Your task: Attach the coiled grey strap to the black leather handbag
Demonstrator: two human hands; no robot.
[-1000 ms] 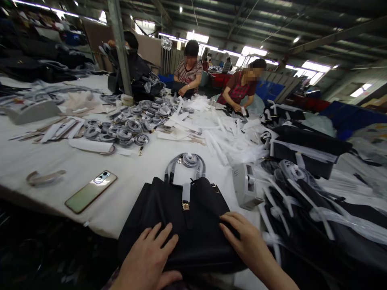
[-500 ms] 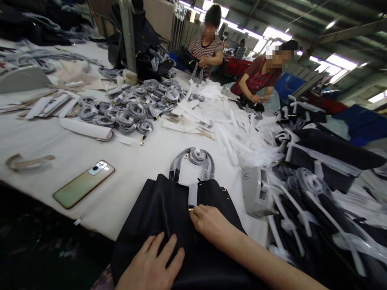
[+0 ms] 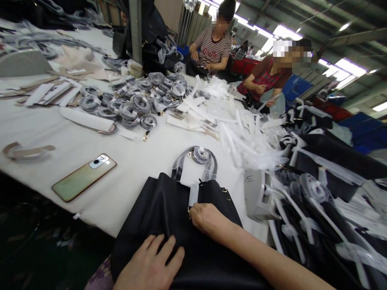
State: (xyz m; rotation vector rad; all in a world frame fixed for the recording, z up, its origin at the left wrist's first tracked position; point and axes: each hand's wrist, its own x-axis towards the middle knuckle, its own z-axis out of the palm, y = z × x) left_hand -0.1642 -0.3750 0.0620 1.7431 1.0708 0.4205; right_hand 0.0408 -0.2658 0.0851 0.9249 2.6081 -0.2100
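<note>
At approx. 10 o'clock from the black leather-look bag (image 3: 177, 217), a green-gold rectangular phone (image 3: 83, 179) lies on the off-white cloth-covered desk (image 3: 131, 161), prob. there to leave working space; at 7, the L hand (image 3: 151, 258), spread w/ fingers apart, rests flat on the bag, prob. to steady it. The bag's at 6 o'clock in view, film-wrapped grey loop handles (image 3: 179, 165) laid out at its 12, prob. to keep its front free, & the R hand (image 3: 208, 218) pinches its gold metal clasp (image 3: 189, 212), prob. for fine control. At 2, a grey boxy dispenser-like unit (image 3: 254, 195) stands nr. the bag, prob. for easy reach.
</note>
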